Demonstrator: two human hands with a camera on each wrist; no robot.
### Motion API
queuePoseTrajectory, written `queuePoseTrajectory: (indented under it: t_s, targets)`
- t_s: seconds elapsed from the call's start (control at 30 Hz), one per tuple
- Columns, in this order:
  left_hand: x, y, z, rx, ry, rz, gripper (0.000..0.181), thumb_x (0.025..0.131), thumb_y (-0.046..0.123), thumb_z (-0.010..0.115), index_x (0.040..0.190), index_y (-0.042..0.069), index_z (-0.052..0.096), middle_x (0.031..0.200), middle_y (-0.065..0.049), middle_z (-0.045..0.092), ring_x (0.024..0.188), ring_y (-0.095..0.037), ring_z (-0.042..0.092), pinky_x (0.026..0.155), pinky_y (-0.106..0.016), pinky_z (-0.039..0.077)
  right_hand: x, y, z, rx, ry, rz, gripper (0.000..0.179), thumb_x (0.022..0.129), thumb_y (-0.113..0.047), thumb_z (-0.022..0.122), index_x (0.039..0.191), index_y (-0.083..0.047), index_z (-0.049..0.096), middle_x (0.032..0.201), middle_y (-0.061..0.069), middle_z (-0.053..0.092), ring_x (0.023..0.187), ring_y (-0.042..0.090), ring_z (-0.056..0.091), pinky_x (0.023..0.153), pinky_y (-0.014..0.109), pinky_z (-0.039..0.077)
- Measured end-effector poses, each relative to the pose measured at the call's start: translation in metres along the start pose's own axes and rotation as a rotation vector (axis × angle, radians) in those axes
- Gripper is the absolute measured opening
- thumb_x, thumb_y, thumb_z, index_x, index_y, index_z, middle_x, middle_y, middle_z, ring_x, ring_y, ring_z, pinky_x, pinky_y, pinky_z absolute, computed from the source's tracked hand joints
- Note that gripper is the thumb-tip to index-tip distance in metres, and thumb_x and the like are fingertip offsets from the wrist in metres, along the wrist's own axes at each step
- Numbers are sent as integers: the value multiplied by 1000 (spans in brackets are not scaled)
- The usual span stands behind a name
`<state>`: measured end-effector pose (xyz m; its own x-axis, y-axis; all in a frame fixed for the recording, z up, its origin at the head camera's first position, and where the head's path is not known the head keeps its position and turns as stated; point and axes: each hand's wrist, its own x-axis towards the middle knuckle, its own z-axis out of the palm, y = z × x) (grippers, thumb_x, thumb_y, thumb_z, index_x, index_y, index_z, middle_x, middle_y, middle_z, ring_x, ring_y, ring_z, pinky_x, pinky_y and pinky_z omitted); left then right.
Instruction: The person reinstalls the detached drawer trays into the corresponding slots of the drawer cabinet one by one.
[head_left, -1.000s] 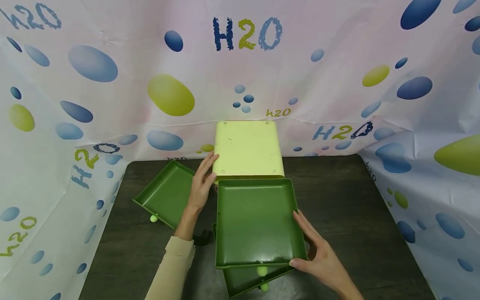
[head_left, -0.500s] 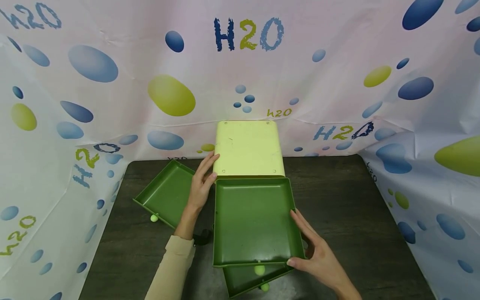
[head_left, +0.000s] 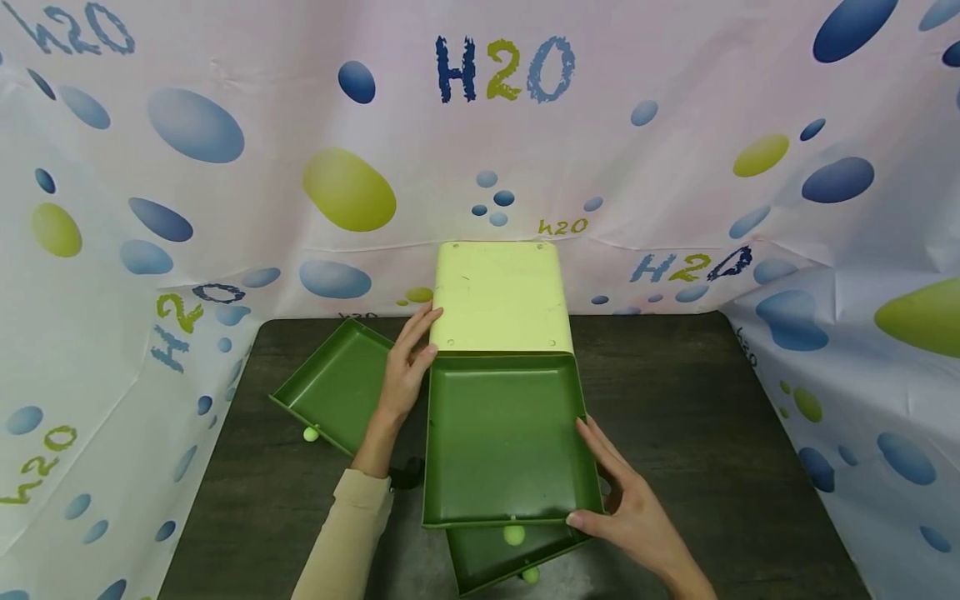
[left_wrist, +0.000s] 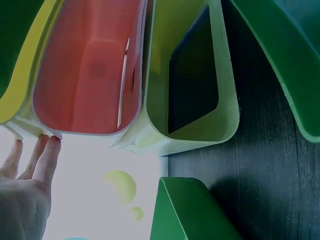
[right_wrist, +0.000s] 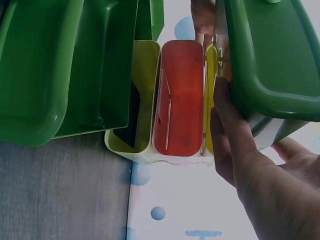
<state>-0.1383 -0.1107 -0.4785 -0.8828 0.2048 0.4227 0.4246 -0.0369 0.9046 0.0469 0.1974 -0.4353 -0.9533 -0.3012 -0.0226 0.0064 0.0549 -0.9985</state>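
Note:
A small drawer unit with a pale yellow top stands against the backdrop. Its front shows a pink-red middle compartment and a yellow-green bottom one, both without drawers. My right hand grips a green drawer by its right side, thumb on the front corner. The drawer is level, its far edge right at the unit's yellow upper opening. Against the unit's left side, my left hand rests with fairly straight fingers, fingertips touching the wall.
A second green drawer with a round light-green knob lies on the dark table at the left. Another drawer lies skewed beneath the held one. A patterned backdrop closes off the back and both sides.
My right hand has moved the green drawer away from me and slightly left, so the gap to the unit's front has closed. My left hand stays on the unit's side.

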Motion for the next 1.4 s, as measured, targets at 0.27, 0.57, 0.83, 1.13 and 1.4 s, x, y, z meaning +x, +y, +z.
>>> queuePoseTrajectory:
  t_s: [0.27,0.57,0.83,1.13,1.4]
  targets:
    - [0,5,1,11,7,-18,46,101,-1,48,147,-1,46,159,-14,30,143,-28,34,99,-24,47,2,3,1,0,8,13,96,84,7,73,161,-16,21,166,13,-3,140,53,17,87,35,56]
    - [-1,-1,1,4,7,-6,45,101,-2,47,147,-2,46,160,-16,29,144,-32,32,99,-25,47,5,5,5,-18,25,-9,93,85,7,72,160,-16,22,166,14,-2,138,53,21,84,37,57]
    - [-1,15,5,21,4,-2,44,100,-9,44,144,-11,43,158,-26,26,144,-38,30,99,-22,46,9,13,6,-101,72,9,92,86,0,74,160,-19,24,166,14,4,143,52,14,80,30,56]
    - [0,33,7,20,-9,1,43,99,-12,43,142,-19,40,155,-35,24,142,-46,29,100,-21,45,13,17,6,-112,49,8,101,82,-1,79,161,-17,19,166,15,0,140,58,15,80,34,56]
    - [0,30,7,18,-11,11,44,99,-10,43,143,-16,40,156,-31,24,143,-43,29,102,-23,44,15,18,4,-115,21,5,105,80,-3,81,162,-18,15,166,10,-4,142,57,13,85,51,54]
